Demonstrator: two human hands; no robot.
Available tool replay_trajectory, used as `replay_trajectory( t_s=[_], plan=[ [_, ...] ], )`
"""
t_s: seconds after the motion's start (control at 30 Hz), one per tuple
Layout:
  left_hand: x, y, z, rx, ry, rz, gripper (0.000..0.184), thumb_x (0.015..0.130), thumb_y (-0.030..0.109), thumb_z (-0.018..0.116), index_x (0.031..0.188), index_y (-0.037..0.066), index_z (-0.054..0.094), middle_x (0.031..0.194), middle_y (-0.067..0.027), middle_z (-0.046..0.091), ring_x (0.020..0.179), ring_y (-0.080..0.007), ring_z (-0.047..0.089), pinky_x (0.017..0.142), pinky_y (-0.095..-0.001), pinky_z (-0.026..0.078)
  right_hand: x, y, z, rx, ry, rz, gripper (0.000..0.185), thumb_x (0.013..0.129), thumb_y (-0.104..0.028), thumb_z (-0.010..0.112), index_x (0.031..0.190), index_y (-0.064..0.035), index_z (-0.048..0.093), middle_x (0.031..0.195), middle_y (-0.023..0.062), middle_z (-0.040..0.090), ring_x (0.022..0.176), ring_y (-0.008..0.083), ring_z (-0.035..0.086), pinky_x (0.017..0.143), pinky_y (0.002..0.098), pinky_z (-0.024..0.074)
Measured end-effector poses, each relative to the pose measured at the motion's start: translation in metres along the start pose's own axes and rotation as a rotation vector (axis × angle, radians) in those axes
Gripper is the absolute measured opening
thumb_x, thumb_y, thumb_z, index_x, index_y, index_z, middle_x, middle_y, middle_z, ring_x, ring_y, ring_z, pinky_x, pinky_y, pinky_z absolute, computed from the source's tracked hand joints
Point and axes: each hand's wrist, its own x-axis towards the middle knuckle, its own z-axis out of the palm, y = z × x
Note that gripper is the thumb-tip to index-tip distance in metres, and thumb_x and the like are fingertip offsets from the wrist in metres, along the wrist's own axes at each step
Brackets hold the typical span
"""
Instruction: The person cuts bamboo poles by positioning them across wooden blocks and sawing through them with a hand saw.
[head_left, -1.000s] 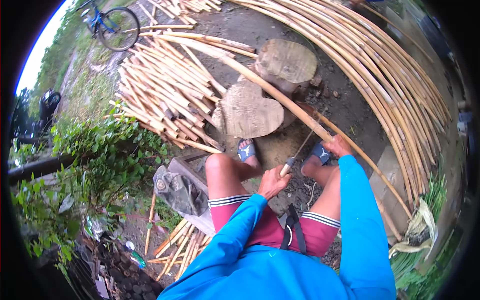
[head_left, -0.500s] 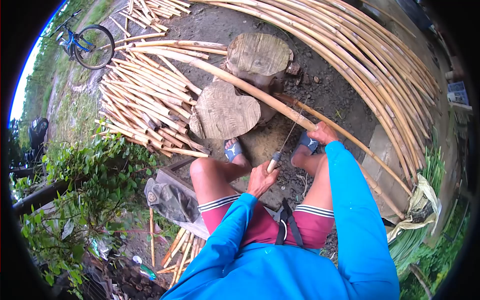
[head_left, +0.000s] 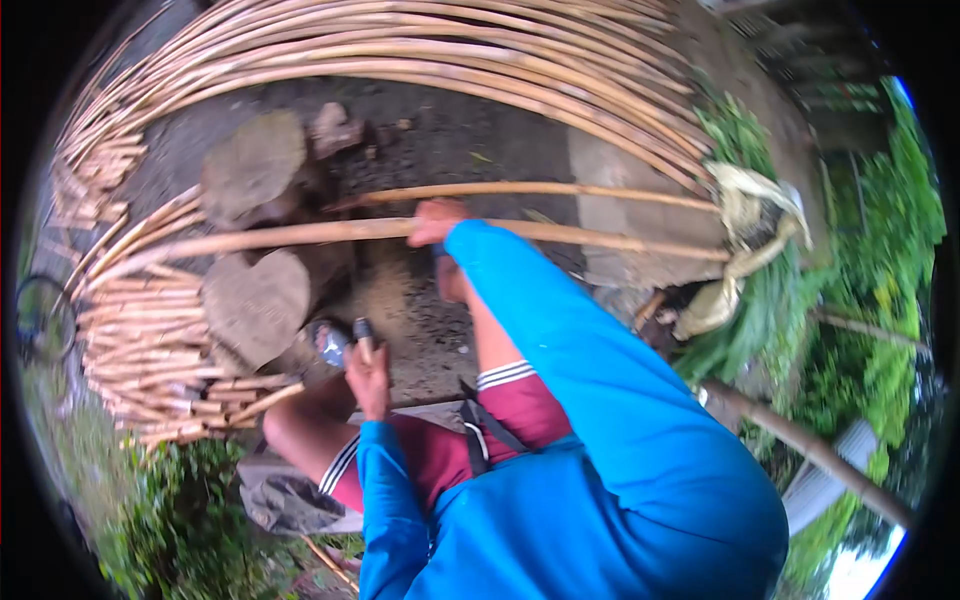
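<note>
My right hand point(head_left: 437, 221) is closed around a long bamboo pole point(head_left: 330, 233), which lies across the upper edge of a heart-shaped wood block point(head_left: 256, 308) and stretches away on both sides. Lower and to the left, my left hand point(head_left: 369, 380) grips the handle point(head_left: 365, 342) of a thin-bladed tool, apart from the pole. Its blade is too blurred to make out. A second, thinner pole point(head_left: 540, 188) runs just beyond the held one.
Long poles point(head_left: 400, 70) curve across the top. Beside a stump point(head_left: 255, 168) are piled short bamboo pieces point(head_left: 150, 350). A pale sack point(head_left: 755, 215) sits by cut greenery at right, near a slanting post point(head_left: 810, 445). Crumpled cloth point(head_left: 290, 503) lies beside my leg.
The view has swung to the right. My left hand has drawn the tool away from the pole, where its blade was before. My right hand still holds the pole.
</note>
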Motion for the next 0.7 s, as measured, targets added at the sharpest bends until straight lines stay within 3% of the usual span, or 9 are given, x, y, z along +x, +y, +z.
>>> replay_trajectory(
  t_s=[0.07, 0.13, 0.27, 0.33, 0.37, 0.53, 0.6, 0.67, 0.7],
  plan=[
    [-0.003, 0.032, -0.002, -0.042, -0.077, -0.202, 0.020, 0.088, 0.022, 0.066, 0.090, 0.002, 0.061, 0.067, -0.0007, 0.054, 0.055, -0.0094, 0.048, 0.048, -0.0271, 0.038, -0.007, -0.008, -0.001, -0.060, 0.053, 0.078, 0.044, 0.064, -0.041, 0.071, 0.095, -0.0114, 0.075, 0.094, 0.0153, 0.072, 0.094, 0.0318, 0.068, 0.080, 0.0421, 0.0527],
    [-0.003, 0.034, 0.001, 0.013, -0.047, -0.083, 0.024, 0.090, 0.026, 0.064, 0.091, 0.003, 0.060, 0.064, -0.0005, 0.054, 0.052, -0.0077, 0.046, 0.045, -0.0252, 0.035, -0.007, -0.010, -0.001, -0.031, 0.058, 0.140, 0.046, 0.063, -0.041, 0.069, 0.095, -0.0081, 0.075, 0.101, 0.0162, 0.072, 0.100, 0.0321, 0.068, 0.087, 0.0419, 0.0532],
    [-0.004, 0.051, 0.003, 0.030, -0.031, -0.084, 0.025, 0.089, 0.028, 0.064, 0.091, 0.003, 0.060, 0.063, -0.0009, 0.055, 0.051, -0.0082, 0.046, 0.044, -0.0260, 0.035, -0.005, -0.008, -0.001, -0.048, 0.078, 0.140, 0.049, 0.063, -0.042, 0.069, 0.098, -0.0068, 0.074, 0.102, 0.0169, 0.072, 0.100, 0.0342, 0.068, 0.088, 0.0430, 0.0529],
    [-0.007, 0.066, 0.004, 0.038, -0.012, -0.215, 0.025, 0.089, 0.028, 0.064, 0.091, 0.003, 0.060, 0.063, -0.0017, 0.055, 0.051, -0.0101, 0.047, 0.045, -0.0280, 0.037, -0.011, -0.009, -0.008, -0.022, 0.026, 0.071, 0.053, 0.063, -0.044, 0.069, 0.101, -0.0068, 0.074, 0.106, 0.0176, 0.071, 0.100, 0.0361, 0.068, 0.089, 0.0452, 0.0522],
    [-0.010, 0.072, 0.005, 0.014, -0.011, -0.185, 0.027, 0.089, 0.030, 0.064, 0.091, 0.004, 0.060, 0.064, -0.0024, 0.055, 0.051, -0.0101, 0.046, 0.046, -0.0281, 0.037, -0.016, -0.005, -0.012, 0.042, -0.003, -0.007, 0.058, 0.065, -0.054, 0.071, 0.098, -0.0064, 0.074, 0.103, 0.0183, 0.071, 0.098, 0.0367, 0.067, 0.088, 0.0462, 0.0513],
    [-0.008, 0.051, 0.003, -0.079, 0.026, -0.091, 0.033, 0.088, 0.037, 0.064, 0.090, 0.004, 0.059, 0.063, -0.0013, 0.054, 0.048, -0.0080, 0.044, 0.045, -0.0267, 0.034, -0.002, 0.001, -0.024, 0.176, 0.007, -0.261, 0.064, 0.074, -0.067, 0.066, 0.096, -0.0064, 0.069, 0.105, 0.0176, 0.062, 0.104, 0.0359, 0.059, 0.084, 0.0479, 0.0483],
    [-0.008, 0.046, 0.000, -0.093, 0.065, -0.117, 0.032, 0.089, 0.036, 0.064, 0.092, 0.004, 0.060, 0.064, -0.0001, 0.052, 0.048, -0.0074, 0.042, 0.044, -0.0264, 0.031, -0.006, -0.001, -0.030, 0.164, 0.513, -0.202, 0.058, 0.077, -0.063, 0.061, 0.096, -0.0083, 0.068, 0.114, 0.0191, 0.058, 0.114, 0.0388, 0.053, 0.091, 0.0484, 0.0455],
    [-0.010, 0.053, 0.003, -0.101, 0.064, -0.136, 0.029, 0.090, 0.033, 0.064, 0.094, 0.004, 0.061, 0.064, 0.0012, 0.050, 0.047, -0.0065, 0.040, 0.043, -0.0257, 0.029, 0.020, 0.015, -0.029, -0.016, 0.604, -0.067, 0.058, 0.082, -0.058, 0.058, 0.106, -0.0065, 0.063, 0.123, 0.0188, 0.049, 0.122, 0.0401, 0.043, 0.096, 0.0514, 0.0420],
    [-0.010, 0.054, 0.004, -0.117, 0.071, -0.119, 0.028, 0.090, 0.031, 0.063, 0.094, 0.004, 0.061, 0.063, 0.0015, 0.049, 0.047, -0.0061, 0.040, 0.043, -0.0251, 0.028, 0.022, 0.026, -0.034, -0.054, 0.564, -0.049, 0.060, 0.083, -0.056, 0.056, 0.112, -0.0033, 0.060, 0.122, 0.0191, 0.051, 0.121, 0.0390, 0.045, 0.097, 0.0540, 0.0417]
  ],
)
